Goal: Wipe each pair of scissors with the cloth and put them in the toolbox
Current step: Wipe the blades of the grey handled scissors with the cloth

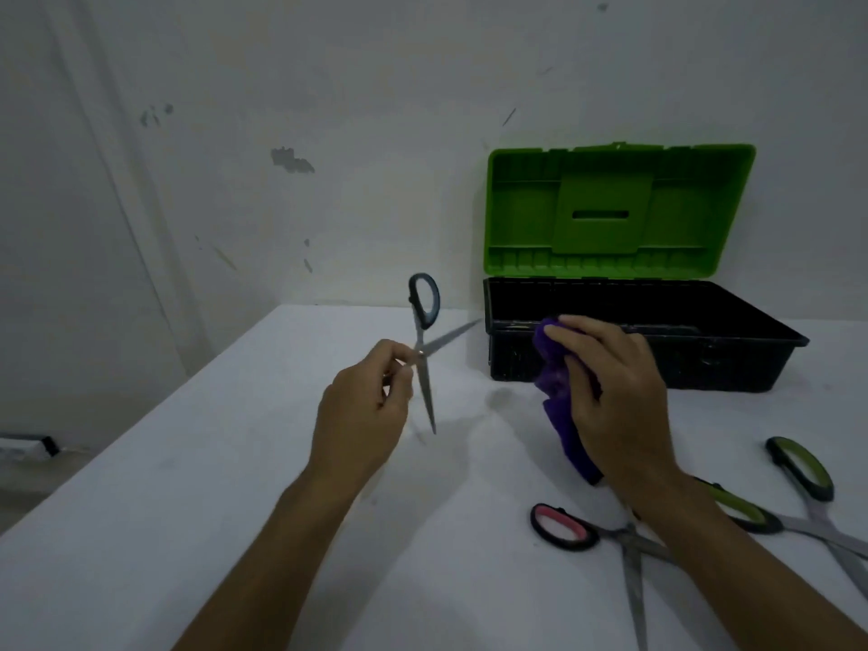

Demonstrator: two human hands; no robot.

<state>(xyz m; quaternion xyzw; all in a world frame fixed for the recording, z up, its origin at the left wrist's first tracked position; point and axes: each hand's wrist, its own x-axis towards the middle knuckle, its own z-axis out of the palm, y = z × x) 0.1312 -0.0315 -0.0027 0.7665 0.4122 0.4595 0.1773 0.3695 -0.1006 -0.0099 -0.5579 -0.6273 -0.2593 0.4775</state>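
My left hand [364, 406] holds a pair of scissors with dark blue-grey handles [424, 340] above the table, gripping one handle; the blades are spread apart, one pointing down, one toward the toolbox. My right hand [610, 382] grips a bunched purple cloth [556, 392] just right of those scissors, apart from the blades. The toolbox [657, 364] stands at the back right, its black tray exposed and its green lid [615, 213] raised against the wall. On the table by my right forearm lie pink-handled scissors [563, 528] and green-handled scissors [801, 467].
The white table [235, 486] ends at its left edge, with floor and a wall corner beyond. The wall rises straight behind the table's back edge. A dark smudge marks the tabletop near the toolbox's front left corner.
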